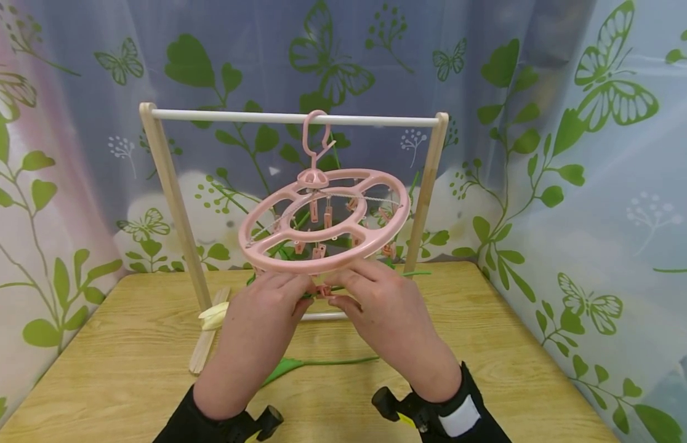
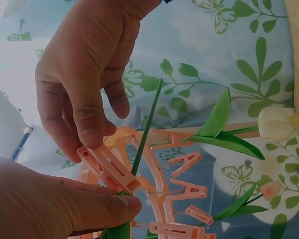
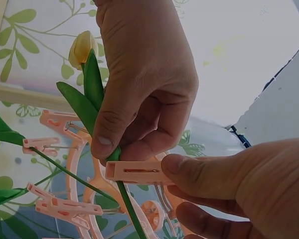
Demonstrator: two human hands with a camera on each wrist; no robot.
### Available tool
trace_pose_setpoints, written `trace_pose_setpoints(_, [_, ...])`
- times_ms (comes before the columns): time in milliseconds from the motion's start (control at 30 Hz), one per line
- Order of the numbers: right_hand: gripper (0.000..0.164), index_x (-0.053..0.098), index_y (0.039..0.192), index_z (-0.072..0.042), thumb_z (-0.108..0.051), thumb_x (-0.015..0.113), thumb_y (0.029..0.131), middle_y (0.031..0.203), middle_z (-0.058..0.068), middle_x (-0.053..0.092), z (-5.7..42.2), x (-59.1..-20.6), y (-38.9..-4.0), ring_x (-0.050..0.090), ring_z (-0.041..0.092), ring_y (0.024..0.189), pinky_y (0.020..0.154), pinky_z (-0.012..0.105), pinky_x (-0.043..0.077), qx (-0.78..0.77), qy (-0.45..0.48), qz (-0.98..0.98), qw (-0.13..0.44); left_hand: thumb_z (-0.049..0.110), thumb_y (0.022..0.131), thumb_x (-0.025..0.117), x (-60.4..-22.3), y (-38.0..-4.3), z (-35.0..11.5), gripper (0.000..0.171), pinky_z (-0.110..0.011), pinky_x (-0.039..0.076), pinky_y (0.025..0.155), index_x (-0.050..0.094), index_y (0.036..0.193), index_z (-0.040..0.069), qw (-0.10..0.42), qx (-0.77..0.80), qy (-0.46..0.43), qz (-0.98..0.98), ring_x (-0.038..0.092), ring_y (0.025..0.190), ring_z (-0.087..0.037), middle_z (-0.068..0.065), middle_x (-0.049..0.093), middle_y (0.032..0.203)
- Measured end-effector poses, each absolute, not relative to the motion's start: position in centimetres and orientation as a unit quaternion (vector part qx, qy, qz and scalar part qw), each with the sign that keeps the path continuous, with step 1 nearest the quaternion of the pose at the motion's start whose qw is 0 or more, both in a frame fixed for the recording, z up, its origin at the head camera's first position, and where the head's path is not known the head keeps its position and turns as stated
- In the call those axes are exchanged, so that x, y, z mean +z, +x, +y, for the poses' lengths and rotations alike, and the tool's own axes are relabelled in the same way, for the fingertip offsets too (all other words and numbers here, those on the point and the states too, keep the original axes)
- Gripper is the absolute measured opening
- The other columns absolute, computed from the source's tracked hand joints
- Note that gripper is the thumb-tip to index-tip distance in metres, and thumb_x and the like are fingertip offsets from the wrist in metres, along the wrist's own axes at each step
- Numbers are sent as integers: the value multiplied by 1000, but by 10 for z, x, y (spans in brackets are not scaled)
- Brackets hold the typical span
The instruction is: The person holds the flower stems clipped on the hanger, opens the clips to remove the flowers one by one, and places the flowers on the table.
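My left hand (image 1: 268,304) pinches a yellow tulip (image 3: 82,50) by the green stem just below its leaves. In the head view its pale bloom (image 1: 213,315) points left past my wrist. My right hand (image 1: 385,301) grips the end of a pink clothespin (image 3: 137,171) between thumb and fingers. The clothespin's other end lies across the stem, right beside my left fingertips. Both hands work under the front rim of a round pink drying hanger (image 1: 316,266), which hangs tilted from a white bar. In the left wrist view, the stem's free end (image 2: 150,119) sticks up past the clothespin.
A wooden stand with a white bar (image 1: 238,115) carries the hanger. More clothespins (image 2: 189,189) dangle from it, some holding tulips, such as a white one (image 2: 279,123) and a pink one (image 2: 271,190). A green leaf with stem (image 1: 290,364) lies on the wooden table (image 1: 515,344).
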State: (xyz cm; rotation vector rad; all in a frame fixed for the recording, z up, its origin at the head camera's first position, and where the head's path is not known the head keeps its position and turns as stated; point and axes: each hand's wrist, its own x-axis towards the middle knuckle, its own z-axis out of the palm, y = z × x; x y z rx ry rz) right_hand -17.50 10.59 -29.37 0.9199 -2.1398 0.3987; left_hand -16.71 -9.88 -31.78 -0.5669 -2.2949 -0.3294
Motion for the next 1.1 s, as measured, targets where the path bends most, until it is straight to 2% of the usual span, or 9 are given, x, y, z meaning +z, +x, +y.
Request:
trace_pose_setpoints(433, [26, 86, 101, -16, -18, 99, 79, 101, -3, 80, 105, -294, -176, 77, 18, 95, 75, 29, 63, 154, 365, -831, 392, 11, 82, 98, -317, -166, -98, 25, -34, 60, 71, 78, 95, 19, 364, -127, -218, -897, 74, 90, -18, 5, 81, 95])
trace_pose_setpoints(1100, [23, 85, 98, -17, -13, 99, 80, 102, -4, 81, 105, -292, -174, 75, 18, 104, 84, 31, 64, 155, 375, -826, 392, 11, 80, 99, -317, -165, -98, 27, -33, 59, 68, 77, 93, 19, 364, -119, -216, -898, 74, 89, -19, 5, 81, 95])
